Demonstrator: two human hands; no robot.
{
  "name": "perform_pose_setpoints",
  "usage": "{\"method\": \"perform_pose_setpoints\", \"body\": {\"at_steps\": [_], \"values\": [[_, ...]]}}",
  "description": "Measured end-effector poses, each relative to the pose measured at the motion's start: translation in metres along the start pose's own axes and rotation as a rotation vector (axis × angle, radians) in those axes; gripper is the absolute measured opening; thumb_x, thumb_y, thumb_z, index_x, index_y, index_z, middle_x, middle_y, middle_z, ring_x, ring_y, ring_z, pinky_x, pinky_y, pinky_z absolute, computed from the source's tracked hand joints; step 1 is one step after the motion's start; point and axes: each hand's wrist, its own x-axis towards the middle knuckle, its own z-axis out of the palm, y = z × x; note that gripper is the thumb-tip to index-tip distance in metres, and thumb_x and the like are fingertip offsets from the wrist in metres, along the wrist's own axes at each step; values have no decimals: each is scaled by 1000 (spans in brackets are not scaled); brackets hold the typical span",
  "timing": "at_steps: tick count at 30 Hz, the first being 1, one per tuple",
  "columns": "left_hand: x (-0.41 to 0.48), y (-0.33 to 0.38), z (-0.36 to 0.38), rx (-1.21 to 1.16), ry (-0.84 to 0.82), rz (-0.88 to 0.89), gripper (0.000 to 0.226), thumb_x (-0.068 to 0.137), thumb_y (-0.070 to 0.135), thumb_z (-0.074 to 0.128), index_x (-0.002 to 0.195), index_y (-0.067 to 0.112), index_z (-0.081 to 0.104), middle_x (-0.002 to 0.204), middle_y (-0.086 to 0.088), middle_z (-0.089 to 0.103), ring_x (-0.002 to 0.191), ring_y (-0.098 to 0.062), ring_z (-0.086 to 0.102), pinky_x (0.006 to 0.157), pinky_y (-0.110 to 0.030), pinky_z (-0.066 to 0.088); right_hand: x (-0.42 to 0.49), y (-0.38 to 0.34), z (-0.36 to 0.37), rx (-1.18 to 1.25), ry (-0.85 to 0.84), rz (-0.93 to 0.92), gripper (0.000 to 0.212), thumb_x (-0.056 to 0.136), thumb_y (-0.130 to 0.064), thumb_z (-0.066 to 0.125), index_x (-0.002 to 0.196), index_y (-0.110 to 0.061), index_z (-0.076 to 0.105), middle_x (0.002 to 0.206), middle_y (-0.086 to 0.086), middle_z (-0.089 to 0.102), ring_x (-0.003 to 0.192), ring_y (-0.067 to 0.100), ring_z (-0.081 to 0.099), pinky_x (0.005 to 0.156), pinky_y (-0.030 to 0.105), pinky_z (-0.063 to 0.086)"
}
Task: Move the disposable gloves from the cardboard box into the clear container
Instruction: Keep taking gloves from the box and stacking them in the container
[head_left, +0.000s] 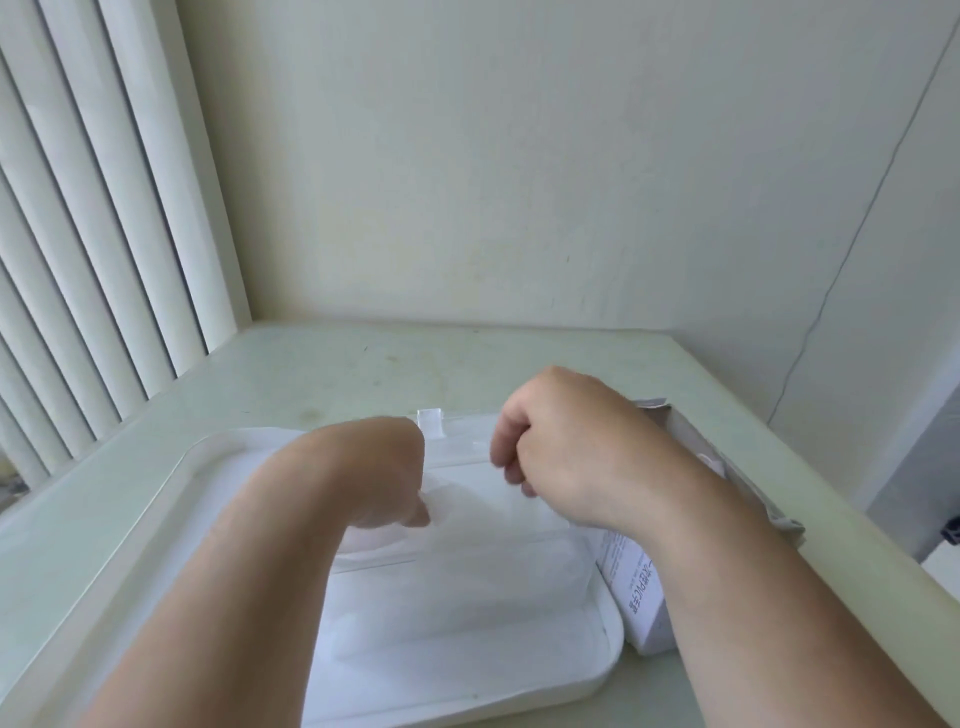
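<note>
The clear container (519, 545) stands on a white tray, with a small latch on its far wall. A pale, filmy mass of disposable gloves (467, 512) lies inside it. My left hand (384, 467) is bent down at the wrist into the container's left part. One fingertip shows against the gloves and the other fingers are hidden. My right hand (561, 447) hovers over the container's right side with its fingers curled, and I see nothing in them. The cardboard box (636, 592), white with printed text, lies to the right, mostly under my right forearm.
The white tray (218, 457) takes up the middle of a pale green table (322, 369) set in a corner. Vertical blinds hang at the left, a wall stands behind, and the table's right edge runs just past the box.
</note>
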Motion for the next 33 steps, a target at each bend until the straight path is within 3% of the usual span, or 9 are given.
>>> {"method": "perform_pose_setpoints", "body": {"at_steps": [3,5,8,11,14,19,23,29,33], "values": [[-9,-6,-12,-74,181,33,29,84,28,76,111,25,65,108,7,67,100,-18,63,86,-31,51,3,-3,13,-89,-142,-19,38,83,4,42,102,-9,72,103,10,72,95,29,68,78,39,57],[-12,-7,-16,-88,221,103,23,83,19,77,100,30,67,101,12,66,89,-11,64,75,-25,51,6,-5,21,-201,-200,-50,39,86,4,44,110,-12,70,109,6,69,98,25,64,75,31,46],[-5,-4,-8,-114,22,95,25,84,8,71,95,30,71,97,8,72,73,-10,68,58,-20,53,8,-6,28,-311,-308,-82,32,91,2,44,110,-12,66,99,6,66,88,25,61,62,27,44],[6,-5,7,-158,-148,22,34,84,1,67,102,30,67,101,-6,73,84,-22,75,70,-36,63,10,-4,36,-328,-407,-74,42,95,1,40,132,-7,60,131,11,63,115,29,62,89,32,52],[13,-6,13,-138,-205,7,47,83,-3,67,118,27,61,108,-7,72,90,-23,74,75,-39,62,9,-5,36,-323,-454,-70,46,96,0,39,138,-6,56,140,13,57,124,31,58,100,38,50],[11,-5,11,-112,-215,23,47,77,3,79,116,23,60,107,-9,70,74,-19,69,61,-29,60,9,-4,31,-275,-382,-88,31,96,-5,43,113,-8,69,113,10,69,99,26,66,80,34,55],[5,-7,4,-123,-123,49,17,81,23,76,92,22,63,91,-5,72,71,-22,73,64,-31,62,7,-5,32,-236,-488,-71,42,106,-36,35,79,-10,55,82,7,61,67,21,50,53,27,35],[6,0,11,-213,-247,28,28,100,32,51,94,9,65,85,-4,67,78,-28,76,58,-33,60,-4,16,-13,28,-157,-51,37,94,-34,56,93,2,64,100,24,69,62,27,56,58,35,45],[8,0,6,-245,-62,97,24,99,33,51,87,16,62,80,-3,69,75,-24,75,66,-38,63,-14,57,-54,-93,86,111,11,82,-22,71,74,-15,75,70,6,73,64,23,67,56,27,47]]}}
